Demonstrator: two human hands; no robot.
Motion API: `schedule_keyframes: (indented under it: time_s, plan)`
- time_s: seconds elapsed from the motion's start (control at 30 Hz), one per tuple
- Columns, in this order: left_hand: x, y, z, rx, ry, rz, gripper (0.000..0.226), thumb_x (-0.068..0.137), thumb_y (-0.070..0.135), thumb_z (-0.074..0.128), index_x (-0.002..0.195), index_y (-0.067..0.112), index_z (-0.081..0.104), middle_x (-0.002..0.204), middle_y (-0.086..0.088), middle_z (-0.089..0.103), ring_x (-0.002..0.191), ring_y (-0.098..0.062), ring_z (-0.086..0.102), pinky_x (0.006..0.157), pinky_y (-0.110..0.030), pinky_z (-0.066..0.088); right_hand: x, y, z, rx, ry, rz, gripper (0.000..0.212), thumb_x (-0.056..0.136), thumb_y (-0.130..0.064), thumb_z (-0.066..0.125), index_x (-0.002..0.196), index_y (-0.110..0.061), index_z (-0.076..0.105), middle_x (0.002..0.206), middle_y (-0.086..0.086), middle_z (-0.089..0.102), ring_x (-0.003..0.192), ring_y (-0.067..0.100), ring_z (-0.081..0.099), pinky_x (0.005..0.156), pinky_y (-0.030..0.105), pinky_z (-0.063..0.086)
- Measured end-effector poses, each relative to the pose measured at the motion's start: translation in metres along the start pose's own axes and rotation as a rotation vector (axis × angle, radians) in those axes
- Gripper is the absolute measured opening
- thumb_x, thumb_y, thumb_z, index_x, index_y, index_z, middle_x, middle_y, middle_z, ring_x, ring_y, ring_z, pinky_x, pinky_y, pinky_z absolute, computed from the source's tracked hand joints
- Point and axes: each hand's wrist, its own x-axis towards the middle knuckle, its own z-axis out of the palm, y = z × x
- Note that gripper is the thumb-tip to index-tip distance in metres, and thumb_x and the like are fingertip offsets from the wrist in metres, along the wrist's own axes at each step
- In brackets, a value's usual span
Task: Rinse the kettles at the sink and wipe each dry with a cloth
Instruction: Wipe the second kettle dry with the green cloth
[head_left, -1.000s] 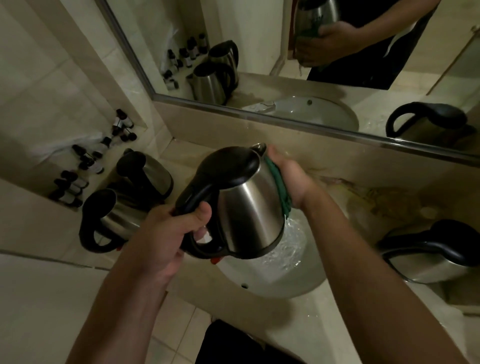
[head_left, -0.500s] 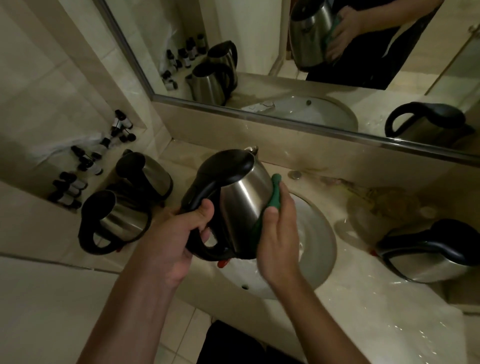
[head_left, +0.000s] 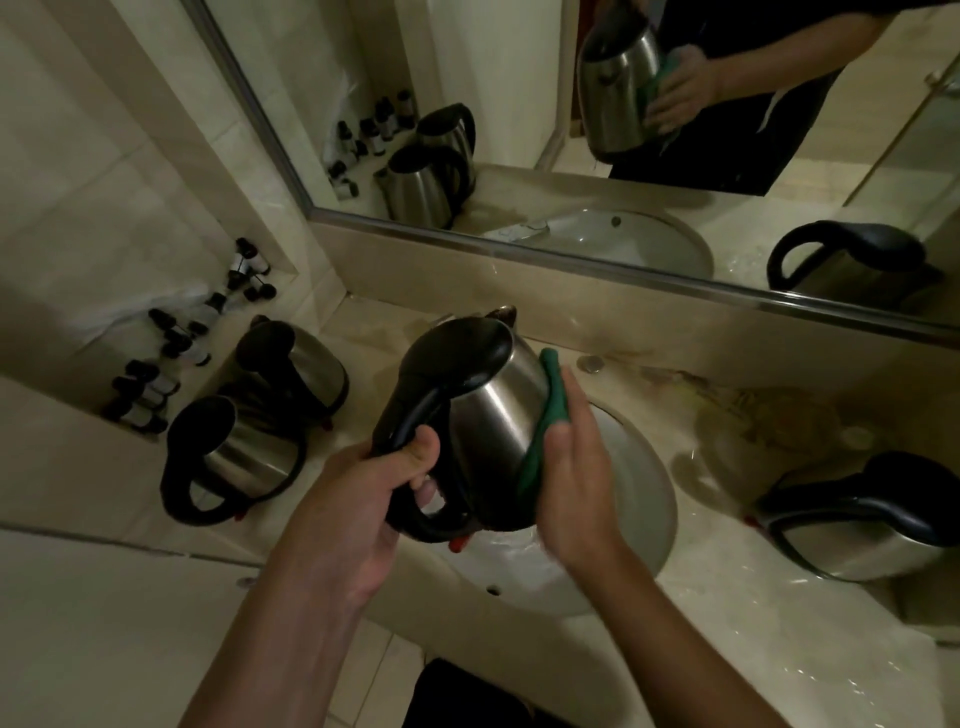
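A steel kettle (head_left: 493, 415) with a black lid and handle hangs tilted over the white sink (head_left: 644, 499). My left hand (head_left: 363, 499) grips its black handle. My right hand (head_left: 576, 483) presses a green cloth (head_left: 545, 421) flat against the kettle's right side. Two more steel kettles (head_left: 234, 457) (head_left: 306, 369) stand on the counter at the left. Another kettle (head_left: 862, 525) rests on the counter at the right.
Several small dark-capped bottles (head_left: 171, 358) line a wall ledge at the left. A mirror (head_left: 571, 130) runs along the back wall above the wet marble counter (head_left: 753, 649). A tap (head_left: 504, 314) peeks out behind the held kettle.
My right hand with the cloth came round from the kettle's far side to its near right side. The kettle was pulled back from the running water and tilted more upright.
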Motion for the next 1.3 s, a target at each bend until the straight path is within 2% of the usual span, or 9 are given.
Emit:
schedule_keyframes:
  time_s: [0.2,0.3,0.4,0.5,0.57,0.6,0.77,1.03,1.3]
  plan:
    - [0.0,0.016,-0.018,0.233,-0.109,0.135,0.044,0.06,0.034,0.084,0.078,0.0,0.063,0.076,-0.014,0.046,0.068,-0.023,0.047,0.071,-0.034,0.042,0.088,-0.027,-0.041,0.4,-0.261,0.433,0.052,0.109,-0.05,0.039,0.099,-0.017,0.077,0.095,0.007,0.077,0.086,0.02,0.073,0.087,0.036,0.055]
    - [0.0,0.025,-0.019,0.296,-0.166,0.185,0.056,0.051,0.049,0.092,0.061,0.004,0.06,0.063,-0.012,0.041,0.061,-0.02,0.047,0.064,-0.029,0.042,0.102,-0.037,-0.054,0.451,-0.433,0.339,0.06,0.108,-0.043,0.047,0.063,-0.019,0.079,0.067,-0.001,0.071,0.067,0.013,0.07,0.076,0.03,0.054]
    - [0.006,0.03,-0.019,0.248,-0.129,0.21,0.065,0.051,0.046,0.094,0.065,-0.006,0.056,0.063,-0.013,0.043,0.056,-0.019,0.044,0.059,-0.03,0.037,0.105,-0.041,-0.056,0.471,-0.523,0.278,0.027,0.108,-0.009,0.051,0.105,-0.012,0.078,0.072,-0.015,0.067,0.062,-0.009,0.066,0.067,0.009,0.05]
    - [0.007,0.035,-0.016,0.274,-0.112,0.243,0.034,0.055,0.034,0.082,0.049,0.013,0.056,0.049,-0.003,0.041,0.048,-0.014,0.041,0.053,-0.025,0.037,0.097,-0.03,-0.052,0.321,-0.639,0.384,0.06,0.091,-0.021,0.079,0.144,-0.001,0.059,0.076,-0.008,0.068,0.088,0.0,0.066,0.073,0.008,0.053]
    - [0.004,0.035,-0.014,0.268,-0.117,0.235,0.035,0.051,0.034,0.086,0.048,0.017,0.056,0.048,0.0,0.041,0.047,-0.012,0.041,0.052,-0.024,0.037,0.078,-0.026,-0.051,0.306,-0.794,0.484,0.012,0.084,-0.04,0.083,0.086,-0.029,0.087,0.055,-0.022,0.067,0.082,0.0,0.064,0.073,0.006,0.051]
    - [0.002,0.034,-0.015,0.251,-0.111,0.222,0.04,0.046,0.038,0.092,0.048,0.017,0.057,0.049,0.0,0.041,0.047,-0.012,0.041,0.052,-0.024,0.038,0.074,-0.021,-0.056,0.314,-0.802,0.509,0.04,0.095,-0.019,0.074,0.057,-0.028,0.08,0.052,-0.024,0.065,0.073,0.0,0.064,0.066,0.006,0.049]
    - [-0.001,0.026,-0.019,0.206,0.019,0.23,0.046,0.037,0.048,0.095,0.045,0.023,0.057,0.049,0.002,0.043,0.048,-0.01,0.044,0.053,-0.024,0.04,0.056,-0.013,-0.055,0.344,-0.451,0.551,0.03,0.105,-0.032,0.053,0.092,-0.016,0.075,0.091,0.009,0.072,0.079,0.022,0.066,0.075,0.033,0.053]
    - [-0.008,0.034,0.014,0.391,0.08,0.27,0.019,0.066,0.025,0.083,0.076,0.011,0.076,0.077,-0.007,0.076,0.083,-0.017,0.073,0.081,-0.038,0.05,0.035,-0.076,-0.028,0.402,0.195,0.287,0.044,0.098,-0.049,0.041,0.121,-0.029,0.073,0.12,0.004,0.072,0.116,0.024,0.066,0.109,0.053,0.049]
    - [0.003,0.043,0.035,0.341,0.142,0.282,0.029,0.077,-0.003,0.077,0.057,0.019,0.078,0.065,-0.005,0.073,0.07,-0.024,0.072,0.074,-0.04,0.055,0.027,-0.096,-0.014,-0.565,0.091,-0.542,0.046,0.104,-0.032,0.042,0.138,-0.012,0.065,0.14,0.009,0.066,0.133,0.028,0.056,0.116,0.04,0.038]
